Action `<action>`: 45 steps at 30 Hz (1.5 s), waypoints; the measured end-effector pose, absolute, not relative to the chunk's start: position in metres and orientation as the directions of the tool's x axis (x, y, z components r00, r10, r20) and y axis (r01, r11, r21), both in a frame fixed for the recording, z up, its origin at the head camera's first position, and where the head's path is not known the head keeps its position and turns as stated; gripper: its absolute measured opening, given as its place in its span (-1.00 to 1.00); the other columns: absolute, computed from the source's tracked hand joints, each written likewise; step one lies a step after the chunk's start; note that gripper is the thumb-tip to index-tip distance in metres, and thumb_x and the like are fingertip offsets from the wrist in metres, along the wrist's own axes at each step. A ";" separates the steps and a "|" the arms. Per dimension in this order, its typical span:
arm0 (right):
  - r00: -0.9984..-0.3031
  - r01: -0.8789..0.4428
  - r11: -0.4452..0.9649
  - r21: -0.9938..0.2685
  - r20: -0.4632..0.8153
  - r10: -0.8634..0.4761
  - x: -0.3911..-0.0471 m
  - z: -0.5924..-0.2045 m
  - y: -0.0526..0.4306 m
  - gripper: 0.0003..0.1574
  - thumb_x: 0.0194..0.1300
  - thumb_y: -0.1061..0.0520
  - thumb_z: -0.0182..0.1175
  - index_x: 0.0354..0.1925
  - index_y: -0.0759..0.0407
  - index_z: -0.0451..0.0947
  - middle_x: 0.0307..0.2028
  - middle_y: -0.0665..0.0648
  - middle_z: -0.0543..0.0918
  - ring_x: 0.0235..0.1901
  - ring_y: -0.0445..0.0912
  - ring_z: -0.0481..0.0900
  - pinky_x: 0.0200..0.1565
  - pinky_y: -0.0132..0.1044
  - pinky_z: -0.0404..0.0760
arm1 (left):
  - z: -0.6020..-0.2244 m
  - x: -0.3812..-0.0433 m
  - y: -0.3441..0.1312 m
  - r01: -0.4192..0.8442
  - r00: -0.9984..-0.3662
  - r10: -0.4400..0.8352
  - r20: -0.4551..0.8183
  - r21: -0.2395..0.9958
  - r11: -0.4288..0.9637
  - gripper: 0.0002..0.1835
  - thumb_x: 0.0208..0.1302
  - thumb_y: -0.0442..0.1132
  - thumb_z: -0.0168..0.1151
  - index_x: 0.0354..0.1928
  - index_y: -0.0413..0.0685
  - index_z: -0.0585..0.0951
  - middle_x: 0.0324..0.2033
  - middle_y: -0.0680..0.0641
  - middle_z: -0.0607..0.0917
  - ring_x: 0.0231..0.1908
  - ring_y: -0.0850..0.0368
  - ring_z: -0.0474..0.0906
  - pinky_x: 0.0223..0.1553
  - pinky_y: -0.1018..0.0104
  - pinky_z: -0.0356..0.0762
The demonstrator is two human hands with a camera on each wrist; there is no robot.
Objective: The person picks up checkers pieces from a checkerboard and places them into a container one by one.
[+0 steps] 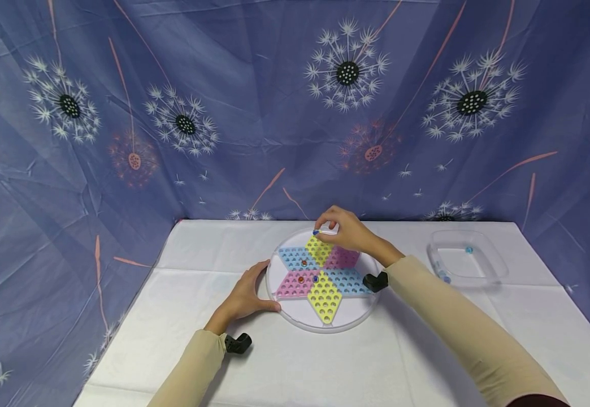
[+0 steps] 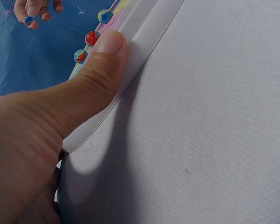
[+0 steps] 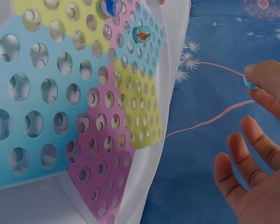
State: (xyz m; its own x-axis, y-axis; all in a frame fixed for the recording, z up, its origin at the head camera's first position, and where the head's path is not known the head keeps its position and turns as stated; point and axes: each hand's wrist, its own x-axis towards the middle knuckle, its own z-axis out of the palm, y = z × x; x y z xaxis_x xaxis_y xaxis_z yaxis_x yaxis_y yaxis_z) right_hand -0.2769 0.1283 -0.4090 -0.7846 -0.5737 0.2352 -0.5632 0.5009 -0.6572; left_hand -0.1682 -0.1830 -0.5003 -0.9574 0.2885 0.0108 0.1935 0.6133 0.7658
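Observation:
A round white Chinese checkers board (image 1: 292,316) with a yellow, blue and pink star of holes lies on the table. My left hand (image 1: 246,294) holds its left rim, the thumb (image 2: 100,70) lying on the edge. Above the far yellow point, my right hand (image 1: 348,229) pinches a blue marble (image 3: 250,83) between thumb and forefinger; the other fingers are spread, apart from the board. Three marbles sit in holes on the left half: a blue one (image 1: 316,278), a red one (image 1: 301,279) and a clear one with an orange swirl (image 3: 142,34).
To the right stands a clear plastic box (image 1: 500,268) with several blue marbles (image 1: 469,250) in it. White cloth (image 1: 366,367) covers the table. A blue dandelion-print curtain (image 1: 254,113) hangs behind and at both sides.

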 end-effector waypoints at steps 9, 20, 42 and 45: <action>-0.790 -0.562 0.514 -0.648 0.238 -0.565 -0.277 -0.412 0.133 -0.85 0.34 0.10 0.41 -0.11 -0.03 0.71 -0.03 0.10 0.58 -0.14 0.05 0.52 -0.37 -0.18 0.56 | -0.501 -0.168 -0.183 0.186 -0.958 0.286 0.000 0.759 0.623 0.32 -0.26 0.02 0.78 0.58 -0.06 0.21 0.51 -0.14 0.30 0.48 -0.18 0.18 0.47 -0.16 0.16; -0.818 -0.538 0.546 -0.642 0.240 -0.523 -0.272 -0.407 0.161 -0.83 0.31 0.11 0.43 -0.11 -0.01 0.73 -0.01 0.14 0.58 -0.13 0.08 0.54 -0.31 -0.16 0.59 | -0.500 -0.167 -0.182 0.183 -0.958 0.288 -0.004 0.764 0.618 0.32 -0.25 0.01 0.78 0.59 -0.06 0.20 0.52 -0.14 0.30 0.48 -0.19 0.18 0.48 -0.16 0.15; -0.892 -0.450 0.680 -0.578 0.254 -0.375 -0.260 -0.398 0.260 -0.79 0.35 0.03 0.41 -0.07 0.02 0.73 -0.03 0.16 0.57 -0.16 0.09 0.54 -0.27 -0.19 0.60 | -0.497 -0.165 -0.182 0.172 -0.960 0.280 -0.012 0.764 0.622 0.33 -0.25 0.01 0.78 0.59 -0.06 0.20 0.52 -0.16 0.28 0.49 -0.18 0.17 0.48 -0.15 0.15; -0.899 -0.437 0.693 -0.574 0.256 -0.355 -0.257 -0.399 0.274 -0.78 0.35 0.02 0.41 -0.07 0.02 0.73 -0.03 0.15 0.58 -0.15 0.10 0.54 -0.27 -0.22 0.61 | -0.497 -0.165 -0.182 0.174 -0.960 0.281 -0.011 0.763 0.623 0.33 -0.26 0.00 0.78 0.59 -0.07 0.20 0.52 -0.16 0.28 0.49 -0.18 0.17 0.48 -0.14 0.14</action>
State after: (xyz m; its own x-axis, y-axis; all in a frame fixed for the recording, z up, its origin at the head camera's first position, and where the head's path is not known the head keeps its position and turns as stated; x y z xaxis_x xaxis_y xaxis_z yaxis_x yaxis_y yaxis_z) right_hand -0.2575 0.2735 -0.3989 -0.8991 -0.3552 0.2558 -0.4370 0.6925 -0.5740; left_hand -0.1653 -0.1817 -0.4973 -0.9597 0.2808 -0.0109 0.1737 0.6232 0.7625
